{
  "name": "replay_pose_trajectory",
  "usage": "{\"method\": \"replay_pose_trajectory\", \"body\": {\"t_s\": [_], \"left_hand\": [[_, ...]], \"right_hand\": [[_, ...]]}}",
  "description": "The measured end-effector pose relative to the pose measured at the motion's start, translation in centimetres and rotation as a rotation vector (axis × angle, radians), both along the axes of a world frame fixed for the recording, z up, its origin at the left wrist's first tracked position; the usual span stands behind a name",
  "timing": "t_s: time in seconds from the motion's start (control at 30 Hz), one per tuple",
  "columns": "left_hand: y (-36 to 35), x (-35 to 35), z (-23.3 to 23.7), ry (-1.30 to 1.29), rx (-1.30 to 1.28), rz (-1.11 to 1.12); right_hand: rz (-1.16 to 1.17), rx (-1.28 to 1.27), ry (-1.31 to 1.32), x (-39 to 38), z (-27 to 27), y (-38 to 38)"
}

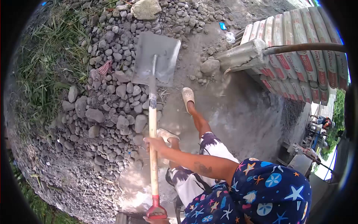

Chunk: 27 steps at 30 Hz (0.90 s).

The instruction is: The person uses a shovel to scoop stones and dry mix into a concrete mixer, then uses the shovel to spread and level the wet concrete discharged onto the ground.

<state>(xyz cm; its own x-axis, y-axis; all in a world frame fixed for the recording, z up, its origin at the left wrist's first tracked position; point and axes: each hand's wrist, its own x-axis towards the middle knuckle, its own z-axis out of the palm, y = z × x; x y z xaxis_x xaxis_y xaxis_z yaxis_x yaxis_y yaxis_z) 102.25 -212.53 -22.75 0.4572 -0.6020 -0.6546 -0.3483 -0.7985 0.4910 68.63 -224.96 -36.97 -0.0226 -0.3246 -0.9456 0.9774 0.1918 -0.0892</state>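
Note:
A shovel [153, 123] with a flat grey metal blade, a pale wooden shaft and a red D-shaped handle runs down the middle of the view. Its blade lies over the edge of a heap of stones [121, 91], next to bare grey ground. My right hand [156, 146] is wrapped around the lower-middle part of the shaft. At the bottom edge, my left hand [156, 219] closes on the red handle; most of it is cut off by the frame. Both my feet, in beige clogs [188, 98], stand beside the shaft on the grey ground.
Stacked cement bags [294, 56] rise at the upper right, with a rusty bar [305, 47] across them. Grass [48, 67] grows at the left. A large pale rock [146, 9] lies at the top. Another person [323, 121] is far off at the right.

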Motion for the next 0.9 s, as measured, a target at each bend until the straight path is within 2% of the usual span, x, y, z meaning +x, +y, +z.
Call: {"method": "replay_pose_trajectory", "body": {"t_s": [0.03,0.13,0.17,0.2,0.33,0.4,0.43,0.5,0.53,0.57,0.63,0.67,0.73,0.8,0.87,0.9], "left_hand": [[0.3,0.2,-0.1,-0.014,-0.023,-0.015],[2.3,-0.8,-1.1,-0.073,-0.069,-0.076],[2.9,-1.9,-2.4,-0.102,-0.076,-0.103],[3.8,-2.5,-3.0,-0.134,-0.079,-0.126],[5.8,-4.1,-6.4,-0.282,-0.109,-0.213],[5.6,-4.5,-8.6,-0.348,-0.135,-0.281],[5.4,-4.6,-10.0,-0.375,-0.154,-0.332],[5.0,-5.0,-13.7,-0.411,-0.208,-0.502],[5.0,-5.8,-16.2,-0.397,-0.228,-0.569],[5.0,-6.5,-20.3,-0.276,-0.209,-0.454],[5.2,-11.4,-23.9,-0.077,-0.089,-0.263],[3.8,-16.7,-25.3,0.011,-0.018,-0.173],[2.9,-23.1,-28.9,0.156,-0.065,-0.040],[2.8,-27.7,-33.0,0.225,-0.055,-0.074],[0.9,-24.7,-37.5,0.299,-0.017,0.034],[0.0,-21.9,-40.0,0.288,0.007,0.025]], "right_hand": [[-0.038,0.116,-0.016,-0.4,-1.6,1.2],[-0.056,0.218,0.003,0.2,-11.6,7.9],[-0.017,0.314,-0.014,0.6,-15.5,10.6],[0.038,0.409,-0.030,1.1,-16.9,12.1],[0.020,0.462,-0.095,3.9,-23.4,16.8],[-0.020,0.366,-0.231,4.7,-27.2,18.4],[-0.076,0.388,-0.230,3.3,-27.9,18.4],[0.003,0.294,-0.258,-0.5,-30.6,18.6],[-0.046,0.325,-0.240,-3.3,-32.6,18.8],[-0.089,0.354,-0.212,-6.9,-35.1,19.0],[-0.042,0.380,-0.146,-13.0,-36.0,18.2],[-0.067,0.368,-0.100,-15.7,-38.5,18.8],[-0.039,0.342,0.030,-23.0,-42.1,18.1],[-0.054,0.383,0.066,-28.0,-44.9,18.8],[-0.019,0.345,0.036,-27.4,-46.0,16.7],[-0.075,0.362,0.076,-25.7,-46.7,16.7]]}}
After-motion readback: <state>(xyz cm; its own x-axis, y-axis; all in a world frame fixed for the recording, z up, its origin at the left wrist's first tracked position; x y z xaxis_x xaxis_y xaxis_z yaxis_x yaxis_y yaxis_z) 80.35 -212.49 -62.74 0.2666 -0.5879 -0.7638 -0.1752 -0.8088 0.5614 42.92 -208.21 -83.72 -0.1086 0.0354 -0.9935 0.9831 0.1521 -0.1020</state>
